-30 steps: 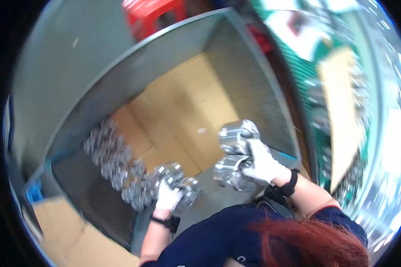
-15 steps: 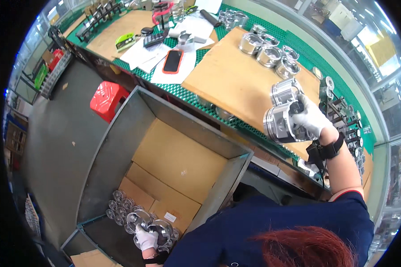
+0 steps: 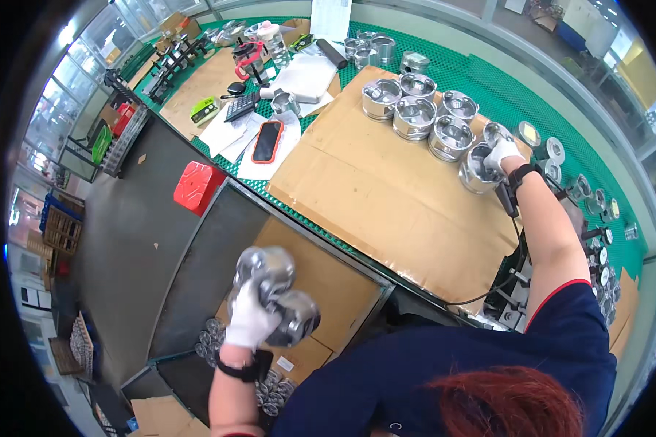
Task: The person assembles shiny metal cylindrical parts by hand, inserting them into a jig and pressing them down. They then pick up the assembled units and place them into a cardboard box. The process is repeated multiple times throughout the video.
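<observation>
My left hand (image 3: 249,320), white-gloved, is closed on two shiny metal pistons (image 3: 296,315), lifted above the grey bin and slightly blurred. On the cardboard-topped bench, my gloved right hand (image 3: 504,154) is closed around a pair of pistons (image 3: 478,175) at the right end of two rows. Its fingertips are partly hidden between them. Beside that pair, several pistons (image 3: 414,120) stand upright with their open ends up. Down in the bin, more pistons (image 3: 273,397) sit in rows, partly covered by my left forearm.
The grey bin (image 3: 189,273) stands against the bench with cardboard (image 3: 335,273) inside. On the bench are an orange-edged phone (image 3: 267,142), a calculator (image 3: 241,107) and papers. A red stool (image 3: 197,187) is left of the bin. Metal fixtures and a black cable (image 3: 481,297) are at right.
My left hand has risen out of the bin with two pistons. My right hand has moved its pair farther back, down to the piston rows on the cardboard. The view has shifted.
</observation>
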A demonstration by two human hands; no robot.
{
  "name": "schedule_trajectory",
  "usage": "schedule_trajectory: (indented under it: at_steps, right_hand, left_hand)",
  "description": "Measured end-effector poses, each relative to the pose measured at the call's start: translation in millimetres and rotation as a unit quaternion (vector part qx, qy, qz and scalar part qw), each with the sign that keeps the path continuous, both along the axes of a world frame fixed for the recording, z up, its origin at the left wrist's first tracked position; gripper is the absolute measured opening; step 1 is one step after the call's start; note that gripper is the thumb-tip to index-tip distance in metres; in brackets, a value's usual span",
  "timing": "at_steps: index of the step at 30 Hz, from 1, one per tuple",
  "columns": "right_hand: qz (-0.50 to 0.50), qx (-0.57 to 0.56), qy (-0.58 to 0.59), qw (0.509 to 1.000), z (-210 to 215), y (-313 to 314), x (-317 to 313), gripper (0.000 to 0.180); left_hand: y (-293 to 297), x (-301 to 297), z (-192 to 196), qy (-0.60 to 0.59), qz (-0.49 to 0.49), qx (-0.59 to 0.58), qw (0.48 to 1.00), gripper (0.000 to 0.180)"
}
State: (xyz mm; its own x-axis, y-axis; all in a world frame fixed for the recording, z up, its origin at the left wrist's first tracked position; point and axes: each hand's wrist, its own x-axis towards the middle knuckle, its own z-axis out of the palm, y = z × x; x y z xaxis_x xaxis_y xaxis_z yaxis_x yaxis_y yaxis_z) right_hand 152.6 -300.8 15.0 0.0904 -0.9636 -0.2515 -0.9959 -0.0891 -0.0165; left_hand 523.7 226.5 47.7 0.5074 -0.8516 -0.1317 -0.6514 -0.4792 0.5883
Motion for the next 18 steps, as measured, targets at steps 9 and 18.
schedule_trajectory:
  at_steps: [9,18]
  right_hand:
    - [0.220,-0.147,-0.170,0.949,53.5,35.4,-31.4,0.092]
    - [0.300,0.016,-0.295,0.907,138.6,192.2,-65.8,0.064]
  left_hand:
    - [-270.9,7.4,14.7,-0.213,-0.311,0.000,0.926,0.034]
    - [-377.4,-3.2,-14.8,-0.319,-0.313,-0.002,0.894,0.057]
